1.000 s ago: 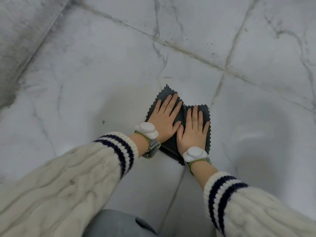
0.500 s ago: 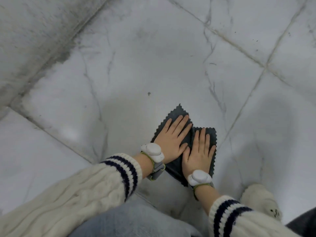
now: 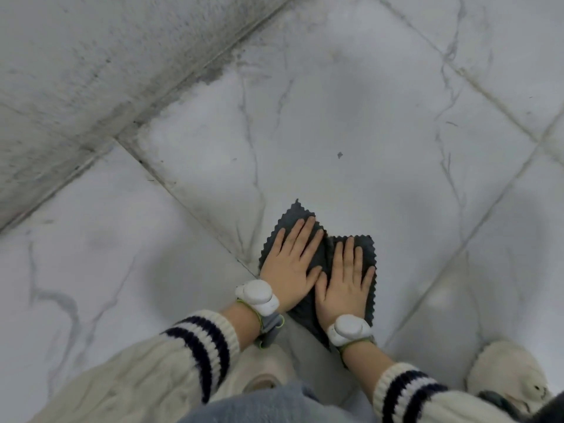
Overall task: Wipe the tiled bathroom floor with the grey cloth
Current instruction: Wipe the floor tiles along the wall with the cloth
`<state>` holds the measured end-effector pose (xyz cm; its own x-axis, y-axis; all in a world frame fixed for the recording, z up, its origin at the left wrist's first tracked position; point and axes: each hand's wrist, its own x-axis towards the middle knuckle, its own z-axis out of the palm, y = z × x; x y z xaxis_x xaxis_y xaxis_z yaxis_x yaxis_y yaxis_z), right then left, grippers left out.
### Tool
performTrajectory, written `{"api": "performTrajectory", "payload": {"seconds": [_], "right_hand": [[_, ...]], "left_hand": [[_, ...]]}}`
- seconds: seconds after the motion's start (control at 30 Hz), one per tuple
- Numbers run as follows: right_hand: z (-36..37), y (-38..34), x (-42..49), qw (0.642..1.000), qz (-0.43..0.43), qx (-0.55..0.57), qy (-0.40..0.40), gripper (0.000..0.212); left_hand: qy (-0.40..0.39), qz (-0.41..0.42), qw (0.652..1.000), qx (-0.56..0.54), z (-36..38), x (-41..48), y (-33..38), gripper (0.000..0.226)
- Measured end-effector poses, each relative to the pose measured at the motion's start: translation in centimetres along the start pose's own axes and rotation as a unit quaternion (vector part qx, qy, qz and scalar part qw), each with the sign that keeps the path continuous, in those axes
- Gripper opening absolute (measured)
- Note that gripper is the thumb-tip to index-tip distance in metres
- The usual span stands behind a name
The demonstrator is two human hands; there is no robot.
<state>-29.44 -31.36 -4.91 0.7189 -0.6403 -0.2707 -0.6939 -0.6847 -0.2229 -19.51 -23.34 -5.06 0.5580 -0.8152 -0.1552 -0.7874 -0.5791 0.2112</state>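
Low in the frame, we are pressing our left hand (image 3: 290,264) and right hand (image 3: 345,282) flat, fingers straight, side by side on the grey cloth (image 3: 328,254), which is lying spread on the tiled floor (image 3: 366,132); a grimy wall (image 3: 91,56) is rising upper left.

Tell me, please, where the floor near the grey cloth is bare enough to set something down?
Bare tile lies ahead of the grey cloth around the dark speck, left of the left hand up to the grimy wall base, and right of the right hand. Nearer the person it is crowded: sleeves and shoes.
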Motion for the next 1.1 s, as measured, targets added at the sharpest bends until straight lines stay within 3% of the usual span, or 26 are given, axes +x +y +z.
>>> {"api": "performTrajectory", "payload": {"seconds": [0.27, 0.5, 0.77, 1.1], "right_hand": [[0.3, -5.5, 3.9, 0.992, -0.125, -0.010, -0.032, 0.062], [0.0, -10.7, 10.4, 0.976, -0.213, -0.007, -0.033, 0.063], [-1.8, -12.1, 19.1, 0.966, -0.259, -0.001, -0.012, 0.062], [-5.6, -6.3, 29.7, 0.972, -0.236, -0.003, 0.014, 0.061]], "left_hand": [[0.031, -0.167, 0.985, -0.014, -0.3, -0.8, -5.1, 0.066], [0.059, -0.254, 0.965, -0.040, -1.4, 2.2, -10.2, 0.065], [0.070, -0.289, 0.955, -0.008, -2.2, 9.6, -12.7, 0.064], [0.060, -0.256, 0.965, 0.004, -3.0, 22.5, -9.7, 0.067]]}}
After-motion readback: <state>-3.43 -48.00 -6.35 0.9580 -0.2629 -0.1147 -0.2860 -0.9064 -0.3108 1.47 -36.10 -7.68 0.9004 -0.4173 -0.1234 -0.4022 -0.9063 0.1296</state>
